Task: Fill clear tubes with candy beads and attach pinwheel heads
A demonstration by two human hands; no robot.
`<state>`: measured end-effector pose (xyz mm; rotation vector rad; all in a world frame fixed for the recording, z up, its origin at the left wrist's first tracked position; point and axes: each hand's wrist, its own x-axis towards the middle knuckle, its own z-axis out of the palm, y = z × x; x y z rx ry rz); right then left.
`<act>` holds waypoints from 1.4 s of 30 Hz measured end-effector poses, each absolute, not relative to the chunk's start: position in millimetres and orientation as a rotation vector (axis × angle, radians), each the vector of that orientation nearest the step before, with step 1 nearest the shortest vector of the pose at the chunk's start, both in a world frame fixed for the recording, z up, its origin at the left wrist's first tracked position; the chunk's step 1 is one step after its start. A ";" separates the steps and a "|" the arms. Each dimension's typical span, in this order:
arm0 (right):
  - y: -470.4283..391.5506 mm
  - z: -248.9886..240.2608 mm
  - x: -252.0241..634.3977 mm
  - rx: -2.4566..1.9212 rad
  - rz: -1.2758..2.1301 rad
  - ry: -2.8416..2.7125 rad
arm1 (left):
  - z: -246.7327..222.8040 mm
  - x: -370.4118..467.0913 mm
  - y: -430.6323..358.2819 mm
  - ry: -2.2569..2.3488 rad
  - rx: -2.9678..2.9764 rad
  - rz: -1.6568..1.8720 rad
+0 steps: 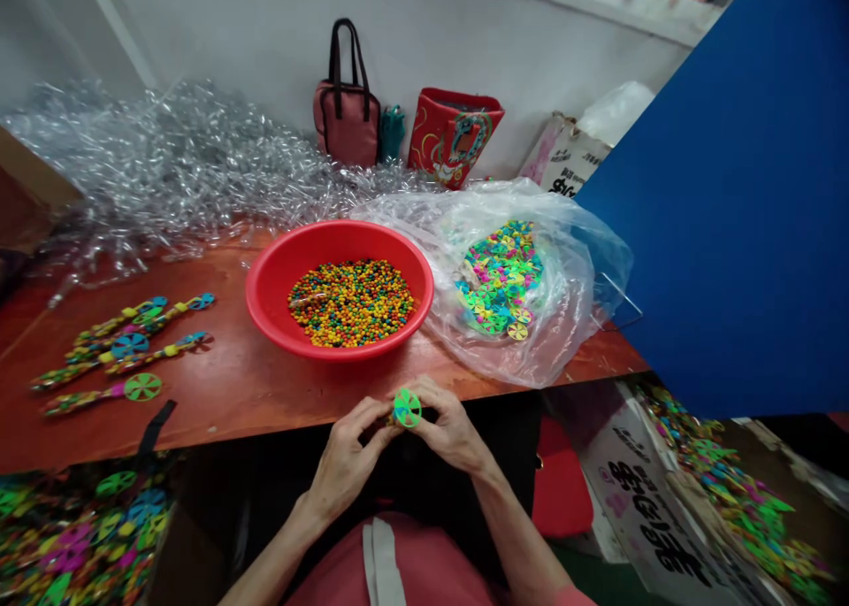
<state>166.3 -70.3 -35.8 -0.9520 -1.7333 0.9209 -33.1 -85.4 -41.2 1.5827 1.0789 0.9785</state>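
Both hands meet just in front of the table's front edge. My right hand (451, 425) pinches a small green toy wheel (407, 408) that faces up. My left hand (351, 447) has its fingers closed on the same toy from the left; its lower part is mostly hidden between the fingers. Beyond them stands a red bowl (340, 356) holding many small coloured balls (358, 301) and a small clear piece. On its right lies an open clear plastic bag (563, 323) with many coloured wheel pieces (504, 274).
Several filled wheel-topped tubes (129, 345) lie at the table's left. Clear tubes (199, 155) are heaped behind. A pink bag (348, 124) and red bag (455, 137) stand at the wall. A blue panel (722, 208) rises at right; boxes flank the table below.
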 end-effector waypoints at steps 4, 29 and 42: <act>-31.4 -23.9 228.5 -1.178 0.625 -1.804 | -52.8 -84.6 -85.3 1.338 1.640 1.065; 63.3 -64.6 396.1 -1.415 0.117 -1.886 | 35.2 -122.1 167.8 1.747 2.384 0.143; 25.8 -114.7 418.5 -1.518 0.046 -1.873 | 27.1 -81.5 215.1 1.518 2.274 0.336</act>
